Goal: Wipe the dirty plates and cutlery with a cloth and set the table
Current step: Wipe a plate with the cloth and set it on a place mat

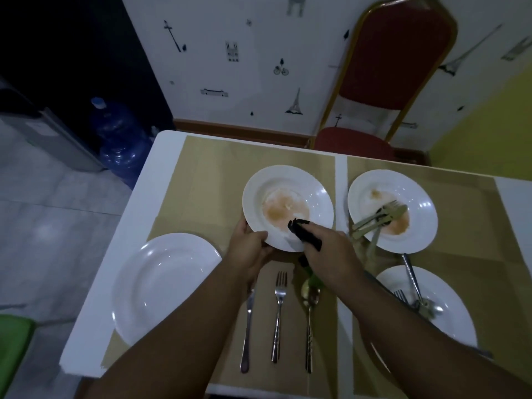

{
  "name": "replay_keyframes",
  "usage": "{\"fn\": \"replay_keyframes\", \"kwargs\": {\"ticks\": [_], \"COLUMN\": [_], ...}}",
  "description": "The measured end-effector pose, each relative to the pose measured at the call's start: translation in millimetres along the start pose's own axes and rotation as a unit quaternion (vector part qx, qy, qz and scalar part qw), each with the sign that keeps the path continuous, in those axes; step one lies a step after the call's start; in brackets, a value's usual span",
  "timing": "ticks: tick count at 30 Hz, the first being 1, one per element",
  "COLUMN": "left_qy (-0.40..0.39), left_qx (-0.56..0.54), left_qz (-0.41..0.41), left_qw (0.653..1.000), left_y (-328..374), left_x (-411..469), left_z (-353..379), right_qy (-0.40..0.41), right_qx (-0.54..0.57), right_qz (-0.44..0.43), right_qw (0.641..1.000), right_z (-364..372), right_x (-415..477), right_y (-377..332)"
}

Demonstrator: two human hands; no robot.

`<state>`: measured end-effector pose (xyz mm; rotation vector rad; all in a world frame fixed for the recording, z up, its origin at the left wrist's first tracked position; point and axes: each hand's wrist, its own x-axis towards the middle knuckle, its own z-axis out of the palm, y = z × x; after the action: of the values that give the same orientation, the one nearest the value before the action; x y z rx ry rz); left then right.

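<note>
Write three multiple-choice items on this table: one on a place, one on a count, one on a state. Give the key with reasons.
1. Where is the dark cloth being applied?
A) on the red chair
B) on the near part of the stained centre plate
C) on the fork

2. How many white plates are in view?
A) two
B) three
C) four

3. What state is the near-left plate in?
A) clean
B) smeared orange
C) piled with cutlery

Key:
1 B: the right hand holds the cloth against that plate while the left hand grips its rim.
2 C: besides those two there are the far-right plate and the near-right plate.
3 A: its surface shows only white glaze and light glints.
</note>
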<state>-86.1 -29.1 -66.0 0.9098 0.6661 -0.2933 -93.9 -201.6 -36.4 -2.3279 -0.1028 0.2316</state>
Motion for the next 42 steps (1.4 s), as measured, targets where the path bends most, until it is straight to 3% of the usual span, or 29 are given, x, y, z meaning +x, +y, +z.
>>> {"fn": "replay_keyframes", "kwargs": {"ticks": [5, 13, 18, 22, 27, 31, 37, 40, 42], "left_qy": [0.019, -0.005, -0.015, -0.006, -0.016, -0.063, -0.079, -0.074, -0.071], "left_qx": [-0.053, -0.121, -0.098, -0.051, 0.031, 0.077, 0.084, 0.086, 0.101], "left_qz": [0.001, 0.048, 0.061, 0.045, 0.013, -0.003, 0.028, 0.022, 0.012], "left_qw": [0.998, 0.991, 0.993, 0.998, 0.999, 0.995, 0.993, 0.993, 0.992], "left_y": [-24, -62, -60, -58, -56, -52, -34, -32, -37], "left_x": [-46, -115, -143, -158, -170, -174, -166, -168, -171], "left_z": [7, 17, 20, 5, -14, -23, -42, -53, -57], "right_qy": [0.006, -0.033, -0.074, -0.075, -0.064, -0.017, -0.097, -0.121, -0.069], "right_qx": [-0.098, -0.074, -0.195, -0.31, -0.351, -0.25, -0.243, -0.253, -0.246], "right_qz": [-0.061, -0.164, -0.208, -0.167, -0.048, -0.066, -0.158, -0.119, -0.074], "right_qw": [0.993, 0.983, 0.956, 0.933, 0.933, 0.966, 0.952, 0.953, 0.964], "right_z": [-16, -16, -20, -34, -46, -20, -3, -19, -30], "right_x": [-16, -59, -95, -106, -100, -83, -118, -130, -119], "right_y": [16, -7, -19, -2, 3, -22, -57, -49, -39]}}
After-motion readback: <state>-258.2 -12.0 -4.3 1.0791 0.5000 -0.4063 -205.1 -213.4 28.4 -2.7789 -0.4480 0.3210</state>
